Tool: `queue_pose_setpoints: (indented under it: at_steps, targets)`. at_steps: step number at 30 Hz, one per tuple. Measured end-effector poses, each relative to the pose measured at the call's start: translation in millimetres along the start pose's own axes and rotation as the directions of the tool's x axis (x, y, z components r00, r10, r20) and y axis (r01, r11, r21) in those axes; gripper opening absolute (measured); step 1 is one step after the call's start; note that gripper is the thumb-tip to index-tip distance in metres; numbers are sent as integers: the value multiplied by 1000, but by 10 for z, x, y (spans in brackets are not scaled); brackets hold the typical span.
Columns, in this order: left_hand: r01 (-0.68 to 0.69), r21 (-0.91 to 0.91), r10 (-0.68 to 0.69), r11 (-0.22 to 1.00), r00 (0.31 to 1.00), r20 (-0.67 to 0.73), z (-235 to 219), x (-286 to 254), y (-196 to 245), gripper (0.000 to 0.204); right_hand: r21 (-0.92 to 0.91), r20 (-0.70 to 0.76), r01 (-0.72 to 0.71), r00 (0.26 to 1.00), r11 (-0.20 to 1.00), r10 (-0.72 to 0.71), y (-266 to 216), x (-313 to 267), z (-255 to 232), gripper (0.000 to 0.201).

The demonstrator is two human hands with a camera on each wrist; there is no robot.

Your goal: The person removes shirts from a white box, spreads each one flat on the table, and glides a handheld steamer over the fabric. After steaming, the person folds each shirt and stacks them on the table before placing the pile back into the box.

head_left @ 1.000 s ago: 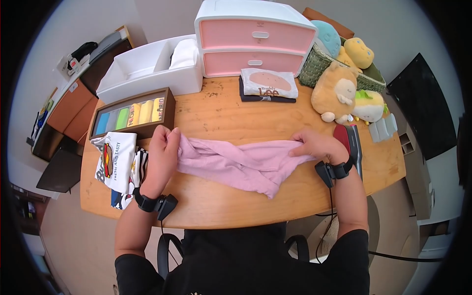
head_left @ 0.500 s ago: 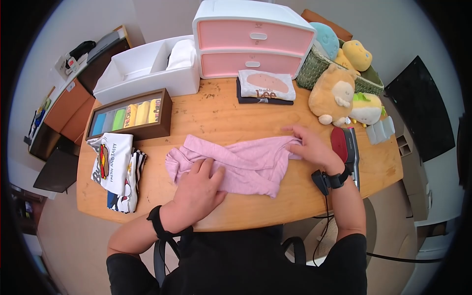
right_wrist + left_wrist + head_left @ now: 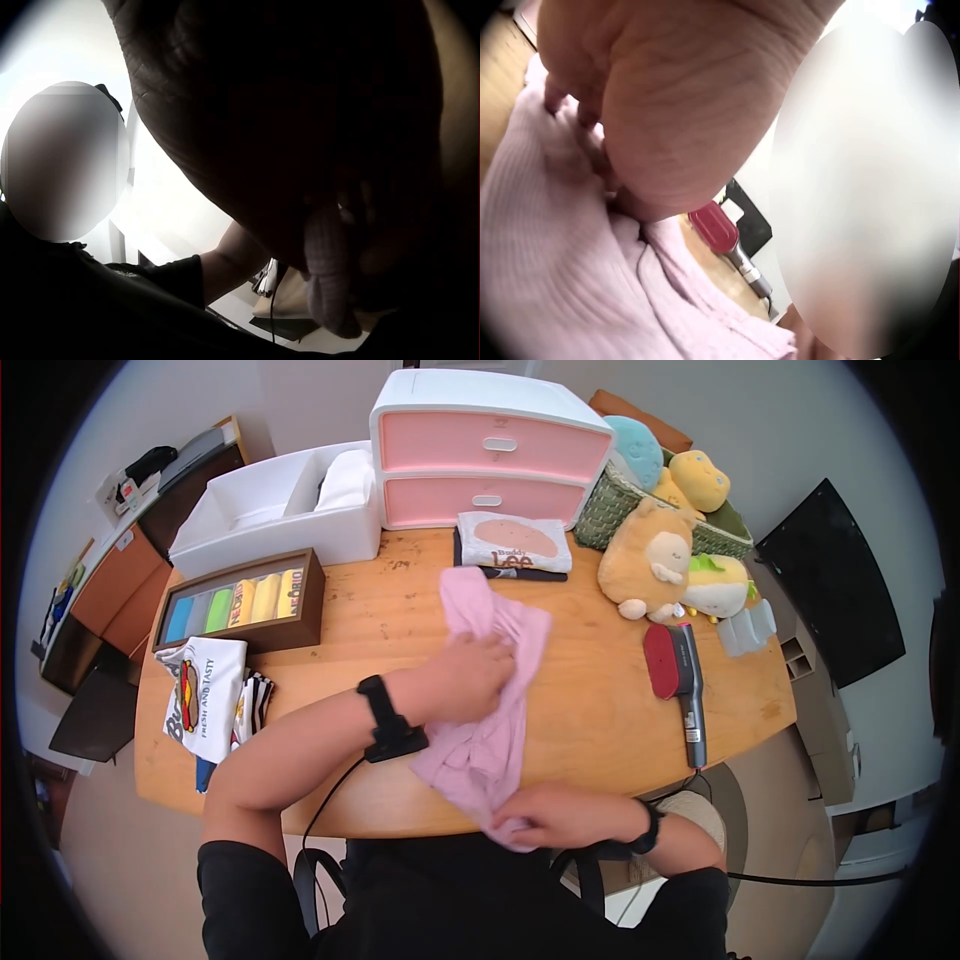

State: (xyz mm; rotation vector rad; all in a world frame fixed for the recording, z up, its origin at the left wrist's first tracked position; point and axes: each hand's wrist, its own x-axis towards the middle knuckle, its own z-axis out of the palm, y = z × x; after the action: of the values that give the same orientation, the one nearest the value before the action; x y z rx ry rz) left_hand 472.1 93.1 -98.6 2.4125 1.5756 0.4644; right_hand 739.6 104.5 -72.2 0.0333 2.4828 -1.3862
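Observation:
A crumpled pink ribbed garment (image 3: pixel 485 750) stretches lengthwise over the wooden table from near the shirts at the back to the front edge. Over its middle is my left hand (image 3: pixel 465 678), back upward, with bent fingers gripping the fabric; folds gather by the thumb in the left wrist view. At the front edge, my right hand (image 3: pixel 565 817) pinches the garment's near end. A fold of the pink cloth (image 3: pixel 327 270) shows between its fingers in the dark right wrist view.
Folded shirts (image 3: pixel 205 695) lie at the left, below a brown sock box (image 3: pixel 312 600). Behind stand a white bin (image 3: pixel 350 545), pink drawers (image 3: pixel 490 445) and two folded shirts (image 3: pixel 515 545). Plush toys (image 3: pixel 650 560) and a red-headed brush-like device (image 3: pixel 680 675) are on the right.
The pink garment has turned from lying crosswise to lengthwise. My left hand has gone forward and right onto its middle; my right hand has drawn its end toward the front edge.

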Motion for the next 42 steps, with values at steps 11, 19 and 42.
queue_pose_setpoints:
  at_steps: [11,19,42]
  targets:
    - [309,-321,-360,895,926,-113,-395,-448,262,26,-345,-440,-87,895,935,-78,-41,-73,-722,32]
    - [130,-108,-158,986,936,-315,4,-1069,409,34,-655,-547,-312,825,689,-146,487,-216,-1107,50]
    - [556,-135,-538,820,829,152,-902,-1121,37,30,-444,-487,-393,860,805,151,774,30,-1600,16]
